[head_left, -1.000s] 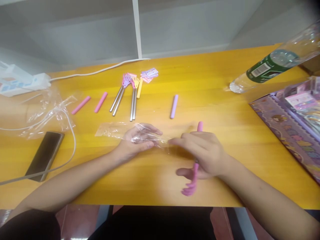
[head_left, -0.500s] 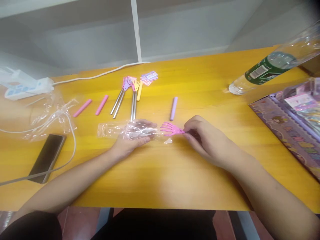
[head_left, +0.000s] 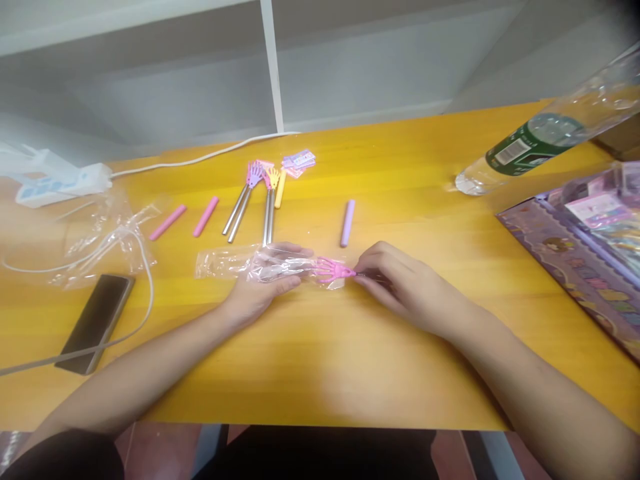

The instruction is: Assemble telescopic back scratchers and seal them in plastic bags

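Observation:
My left hand (head_left: 253,293) holds a long clear plastic bag (head_left: 225,262), its thumb and fingers curled around the film. In my right hand (head_left: 400,280), pinched just behind its head, is a pink hand-shaped back scratcher (head_left: 333,270). The scratcher's splayed fingers point left and lie at the bag's right end, overlapping the film. My right hand hides most of its shaft. Beyond my left hand lie back scratchers with metal rods, one with a purple head (head_left: 254,175) and one with a yellow head (head_left: 273,177). A purple handle tube (head_left: 347,223) rests just past my right hand.
Two pink tubes (head_left: 167,223) and a yellow tube (head_left: 281,189) lie farther back near printed cards (head_left: 300,160). To the left are a phone (head_left: 97,323), white cable, crumpled plastic and a power strip (head_left: 65,183). A water bottle (head_left: 530,147) and decorated box (head_left: 565,267) stand right.
My right hand has turned the pink back scratcher so its head points left, then moved it left onto the bag's end. My left hand keeps hold of the bag nearly in place.

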Action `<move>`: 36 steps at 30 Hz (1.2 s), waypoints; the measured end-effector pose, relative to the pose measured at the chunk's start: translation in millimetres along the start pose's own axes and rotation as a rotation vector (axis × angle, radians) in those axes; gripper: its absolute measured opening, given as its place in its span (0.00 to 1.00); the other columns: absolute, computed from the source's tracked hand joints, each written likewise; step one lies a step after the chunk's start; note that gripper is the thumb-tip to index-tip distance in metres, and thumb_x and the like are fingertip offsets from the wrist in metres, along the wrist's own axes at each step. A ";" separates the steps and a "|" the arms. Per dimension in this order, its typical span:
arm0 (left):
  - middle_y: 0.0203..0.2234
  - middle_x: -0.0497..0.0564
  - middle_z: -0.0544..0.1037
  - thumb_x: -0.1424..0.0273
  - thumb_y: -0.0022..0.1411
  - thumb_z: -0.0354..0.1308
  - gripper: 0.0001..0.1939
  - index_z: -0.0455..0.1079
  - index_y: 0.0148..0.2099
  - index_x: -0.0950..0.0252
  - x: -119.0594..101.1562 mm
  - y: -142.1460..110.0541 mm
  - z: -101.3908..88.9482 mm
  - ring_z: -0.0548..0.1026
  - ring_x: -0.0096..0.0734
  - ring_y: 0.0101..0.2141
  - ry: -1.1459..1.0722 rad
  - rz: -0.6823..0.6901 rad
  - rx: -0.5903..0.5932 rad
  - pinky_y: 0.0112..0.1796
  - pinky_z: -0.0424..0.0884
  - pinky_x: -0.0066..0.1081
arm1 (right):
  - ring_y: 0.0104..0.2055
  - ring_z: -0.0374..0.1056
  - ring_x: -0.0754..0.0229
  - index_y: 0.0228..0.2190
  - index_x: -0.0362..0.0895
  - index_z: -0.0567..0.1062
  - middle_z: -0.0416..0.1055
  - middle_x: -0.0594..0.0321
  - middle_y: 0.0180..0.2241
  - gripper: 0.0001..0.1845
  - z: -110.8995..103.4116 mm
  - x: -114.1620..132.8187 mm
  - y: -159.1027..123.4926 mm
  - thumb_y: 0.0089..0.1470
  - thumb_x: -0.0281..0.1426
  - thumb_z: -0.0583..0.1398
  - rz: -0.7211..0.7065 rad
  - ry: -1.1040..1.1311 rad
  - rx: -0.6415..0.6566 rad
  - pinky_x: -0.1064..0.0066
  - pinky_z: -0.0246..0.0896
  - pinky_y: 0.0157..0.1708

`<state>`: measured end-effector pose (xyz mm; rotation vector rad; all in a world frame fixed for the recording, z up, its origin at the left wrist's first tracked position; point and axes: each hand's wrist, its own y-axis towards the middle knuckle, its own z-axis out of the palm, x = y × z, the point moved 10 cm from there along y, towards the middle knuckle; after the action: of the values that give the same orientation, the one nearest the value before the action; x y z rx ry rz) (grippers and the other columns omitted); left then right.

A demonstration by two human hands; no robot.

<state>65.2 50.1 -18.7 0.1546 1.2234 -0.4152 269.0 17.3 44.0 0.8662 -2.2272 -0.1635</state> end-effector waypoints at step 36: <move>0.55 0.57 0.83 0.70 0.58 0.77 0.27 0.72 0.56 0.62 2.7 -2.8 -4.3 0.81 0.45 0.56 0.065 0.013 -0.034 0.60 0.74 0.45 | 0.37 0.71 0.60 0.47 0.46 0.72 0.72 0.58 0.40 0.03 11.0 1.6 -5.5 0.73 0.31 0.60 0.002 0.035 -0.009 0.68 0.68 0.35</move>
<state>61.0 48.3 -22.3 0.1478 1.2919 -0.3806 263.6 10.7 35.0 0.8559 -2.1931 -0.1560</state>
